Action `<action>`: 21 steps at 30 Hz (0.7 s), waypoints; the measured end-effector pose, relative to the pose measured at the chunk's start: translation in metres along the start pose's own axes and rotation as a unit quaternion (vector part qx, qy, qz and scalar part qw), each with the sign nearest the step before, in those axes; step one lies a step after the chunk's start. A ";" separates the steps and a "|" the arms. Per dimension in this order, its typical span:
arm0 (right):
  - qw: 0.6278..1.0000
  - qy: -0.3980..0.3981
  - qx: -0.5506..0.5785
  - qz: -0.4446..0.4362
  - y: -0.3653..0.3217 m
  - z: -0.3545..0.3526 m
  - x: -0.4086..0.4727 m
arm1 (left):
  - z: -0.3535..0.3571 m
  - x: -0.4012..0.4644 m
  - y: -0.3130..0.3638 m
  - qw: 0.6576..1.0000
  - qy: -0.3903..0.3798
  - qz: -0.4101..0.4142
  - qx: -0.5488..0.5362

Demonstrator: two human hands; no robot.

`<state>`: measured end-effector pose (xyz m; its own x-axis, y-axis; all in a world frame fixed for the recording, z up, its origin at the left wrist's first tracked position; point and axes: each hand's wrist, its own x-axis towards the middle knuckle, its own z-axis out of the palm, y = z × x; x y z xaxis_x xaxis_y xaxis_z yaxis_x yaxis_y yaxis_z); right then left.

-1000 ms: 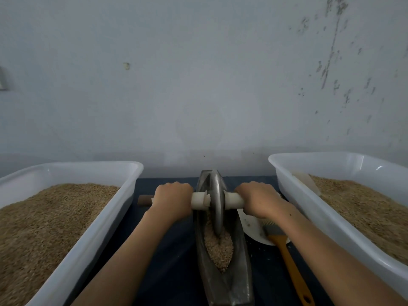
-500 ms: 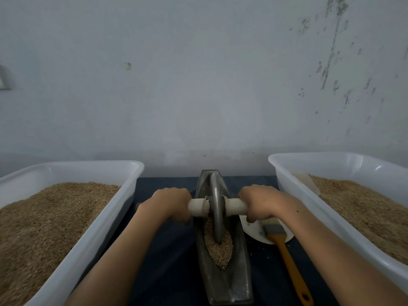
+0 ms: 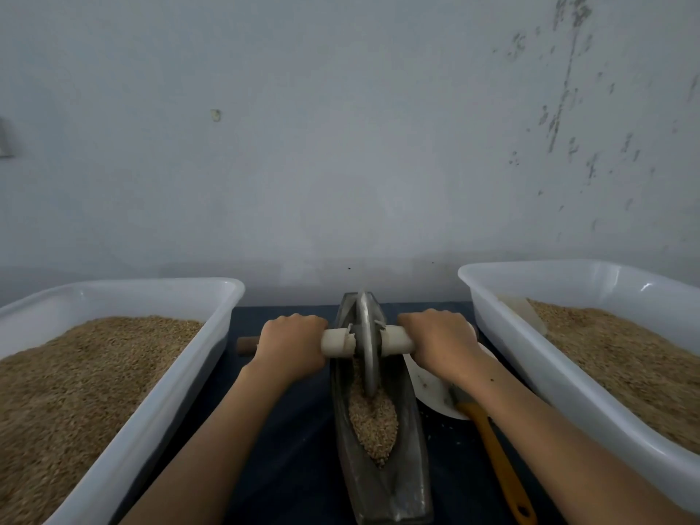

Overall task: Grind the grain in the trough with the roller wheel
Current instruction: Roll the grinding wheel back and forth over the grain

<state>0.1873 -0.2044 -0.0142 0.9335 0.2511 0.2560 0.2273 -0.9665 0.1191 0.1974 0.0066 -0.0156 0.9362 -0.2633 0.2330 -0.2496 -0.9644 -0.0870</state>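
Note:
A grey metal boat-shaped trough [image 3: 401, 486] lies lengthwise on the dark table between my arms. Brown grain [image 3: 373, 422] fills its middle. The metal roller wheel [image 3: 366, 342] stands upright in the far half of the trough, its rim in the grain. A white-wrapped axle handle [image 3: 337, 341] runs through the wheel. My left hand [image 3: 291, 344] grips the handle left of the wheel, and my right hand [image 3: 439, 341] grips it on the right. The handle's brown wooden end [image 3: 246, 345] sticks out past my left hand.
A white tub [image 3: 151, 418] heaped with grain stands at the left, and a second white tub [image 3: 530, 373] of grain at the right. A white dish [image 3: 432, 388] and a brush with an orange handle [image 3: 500, 464] lie right of the trough. A grey wall rises close behind.
The wheel rolled toward me about half a second ago and has since rolled back to the far part of the trough. Both hands kept their grip on the handle.

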 end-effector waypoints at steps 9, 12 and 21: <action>0.966 -0.252 0.054 -0.028 0.006 -0.024 -0.003 | -0.010 0.002 0.000 0.974 -0.220 -0.002 -0.049; 0.969 -0.240 0.055 -0.023 0.006 -0.022 -0.002 | -0.012 0.001 0.001 0.980 -0.196 -0.006 -0.037; 1.000 0.006 0.005 -0.005 0.003 0.003 0.005 | -0.003 -0.002 0.009 0.999 0.010 -0.038 0.020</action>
<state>0.1935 -0.2059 -0.0156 0.9277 0.2618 0.2663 0.2399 -0.9643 0.1123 0.1925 -0.0020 -0.0139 0.9470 -0.1894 0.2593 -0.1670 -0.9802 -0.1061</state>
